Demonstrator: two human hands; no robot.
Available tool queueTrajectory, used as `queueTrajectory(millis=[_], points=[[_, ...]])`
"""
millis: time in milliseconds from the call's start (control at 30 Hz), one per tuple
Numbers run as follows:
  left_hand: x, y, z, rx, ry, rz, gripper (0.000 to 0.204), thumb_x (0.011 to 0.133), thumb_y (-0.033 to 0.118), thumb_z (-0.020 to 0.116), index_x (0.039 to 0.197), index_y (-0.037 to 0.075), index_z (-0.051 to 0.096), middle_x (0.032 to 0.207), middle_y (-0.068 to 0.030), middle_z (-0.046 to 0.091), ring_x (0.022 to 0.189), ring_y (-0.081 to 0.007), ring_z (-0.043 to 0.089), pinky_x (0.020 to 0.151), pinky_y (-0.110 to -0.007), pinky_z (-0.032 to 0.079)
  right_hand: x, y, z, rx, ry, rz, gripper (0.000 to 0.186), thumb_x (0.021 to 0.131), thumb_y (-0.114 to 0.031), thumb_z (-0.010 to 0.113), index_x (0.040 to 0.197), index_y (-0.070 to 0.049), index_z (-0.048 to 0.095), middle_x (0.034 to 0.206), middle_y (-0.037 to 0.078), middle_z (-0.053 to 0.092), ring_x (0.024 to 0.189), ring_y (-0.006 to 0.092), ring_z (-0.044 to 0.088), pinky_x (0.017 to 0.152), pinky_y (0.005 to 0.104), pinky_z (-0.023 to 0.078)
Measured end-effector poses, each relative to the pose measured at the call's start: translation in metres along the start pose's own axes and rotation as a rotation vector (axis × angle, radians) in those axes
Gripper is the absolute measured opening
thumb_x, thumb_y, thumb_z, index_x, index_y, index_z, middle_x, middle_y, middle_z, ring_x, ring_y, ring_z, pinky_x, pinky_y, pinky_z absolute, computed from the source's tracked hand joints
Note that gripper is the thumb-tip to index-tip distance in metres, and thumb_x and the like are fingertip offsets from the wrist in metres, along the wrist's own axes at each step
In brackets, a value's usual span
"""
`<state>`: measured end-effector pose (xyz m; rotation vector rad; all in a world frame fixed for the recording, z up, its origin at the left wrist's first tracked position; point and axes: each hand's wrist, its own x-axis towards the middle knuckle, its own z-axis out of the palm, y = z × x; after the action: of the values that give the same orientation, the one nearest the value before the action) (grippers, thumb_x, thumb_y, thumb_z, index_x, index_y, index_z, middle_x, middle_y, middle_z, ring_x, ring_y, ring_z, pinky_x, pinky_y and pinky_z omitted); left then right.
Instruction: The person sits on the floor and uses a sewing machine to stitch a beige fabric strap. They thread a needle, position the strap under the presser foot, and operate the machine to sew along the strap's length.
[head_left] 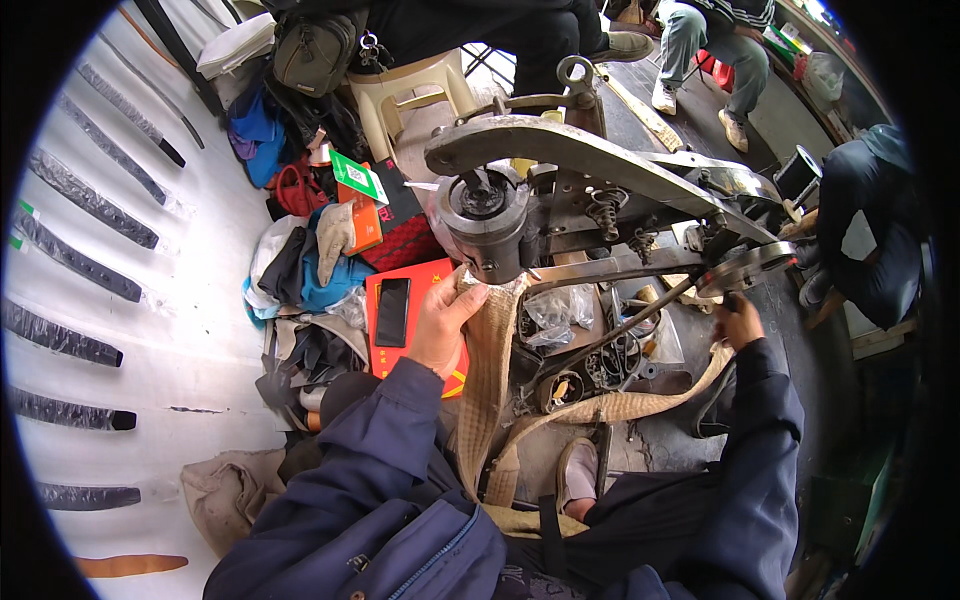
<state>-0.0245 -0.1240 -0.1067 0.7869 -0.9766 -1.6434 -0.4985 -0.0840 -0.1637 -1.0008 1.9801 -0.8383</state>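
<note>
My left hand (445, 325) pinches a tan, textured strap (482, 390) just beneath the cylindrical head (482, 230) of a dark metal hand-cranked machine (548, 145). The strap hangs toward my lap, and a long length of it curves off to the right past some small metal parts. My right hand (738, 318) is closed on the dark handle of the crank wheel (735, 268) at the machine's right side. The strap's far end passes below this hand. Where the strap meets the head, its edge is partly hidden by the head and my thumb.
At left lie clothes and bags (275, 240), a red box (405, 275) with a phone (393, 312) on it, and strips (95, 200) on a white surface. A plastic stool (395, 85) stands behind. People's legs (740, 80) appear at top and right (870, 240).
</note>
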Motion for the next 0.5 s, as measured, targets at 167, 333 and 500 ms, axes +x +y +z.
queueTrajectory(millis=[167,333,500], points=[[0.001,-0.002,0.003,-0.019,0.029,0.024,0.025,0.094,0.008,0.059,0.118,0.000,0.061,0.111,-0.0038,0.067,0.097,-0.0097,0.061,0.090,-0.026,0.046,-0.052,-0.071,0.010,0.111,-0.148,-0.095,0.020,0.093,-0.017,0.061,0.095,0.003,0.059,0.067,0.009,0.062,0.048,0.0186,0.060,0.044,0.0282,0.045],[0.002,-0.003,0.006,0.073,0.039,0.075,0.024,0.094,0.009,0.060,0.117,0.001,0.061,0.110,-0.0034,0.067,0.098,-0.0102,0.061,0.090,-0.026,0.045,-0.037,-0.087,-0.052,0.107,0.227,-0.459,0.011,0.093,-0.015,0.059,0.089,-0.004,0.059,0.060,0.001,0.054,0.049,0.0100,0.051,0.044,0.0252,0.036],[0.005,-0.004,0.005,0.031,0.058,0.037,0.024,0.093,0.011,0.063,0.115,0.001,0.064,0.110,-0.0030,0.068,0.099,-0.0107,0.061,0.092,-0.028,0.044,0.016,-0.015,-0.066,-0.201,0.526,-0.329,0.011,0.089,-0.013,0.062,0.092,-0.002,0.060,0.070,0.005,0.060,0.062,0.0155,0.058,0.058,0.0315,0.045]])
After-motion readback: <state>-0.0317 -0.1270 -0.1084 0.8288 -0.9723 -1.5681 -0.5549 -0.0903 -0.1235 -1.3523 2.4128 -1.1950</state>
